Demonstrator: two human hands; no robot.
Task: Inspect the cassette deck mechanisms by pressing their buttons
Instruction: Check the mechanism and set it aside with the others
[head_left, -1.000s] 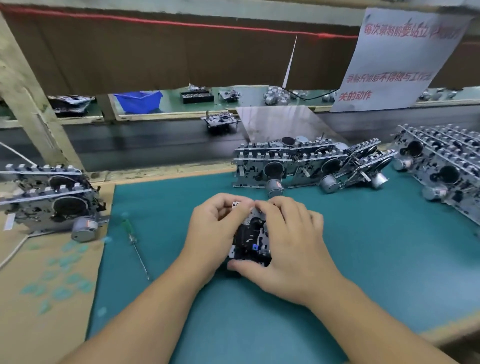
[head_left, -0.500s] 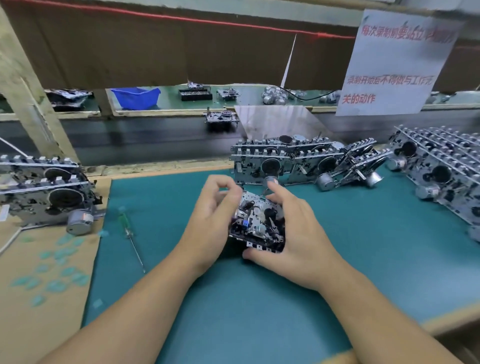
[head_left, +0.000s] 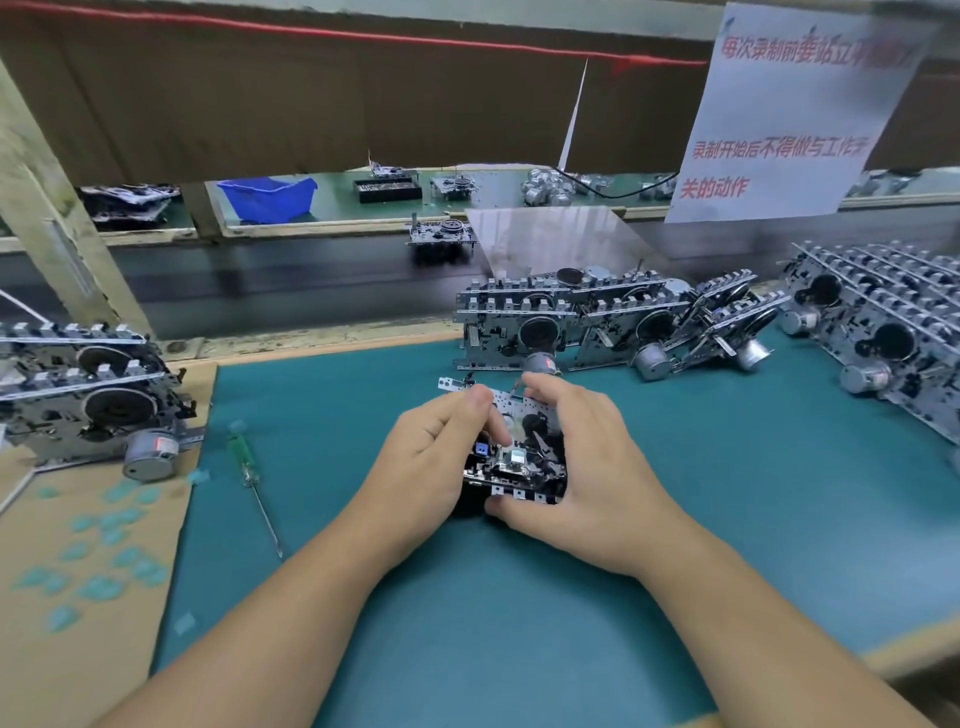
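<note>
A small metal cassette deck mechanism (head_left: 519, 457) lies between both hands over the teal mat (head_left: 675, 519), its open top with a blue part facing me. My left hand (head_left: 431, 462) grips its left side, thumb curled over the upper edge. My right hand (head_left: 587, 467) grips the right side, thumb under the near edge where the row of buttons sits, fingers over the far edge.
Stacked mechanisms stand behind the hands (head_left: 571, 322), at the far right (head_left: 883, 332) and at the left on cardboard (head_left: 88, 395). A green-handled screwdriver (head_left: 249, 473) lies left of my hands. A conveyor with one mechanism (head_left: 441, 234) runs behind. A paper sign (head_left: 789, 114) hangs upper right.
Both hands have turned the mechanism so its open side and button row face me, and moved it slightly away from me. My left fingers have closed over its top.
</note>
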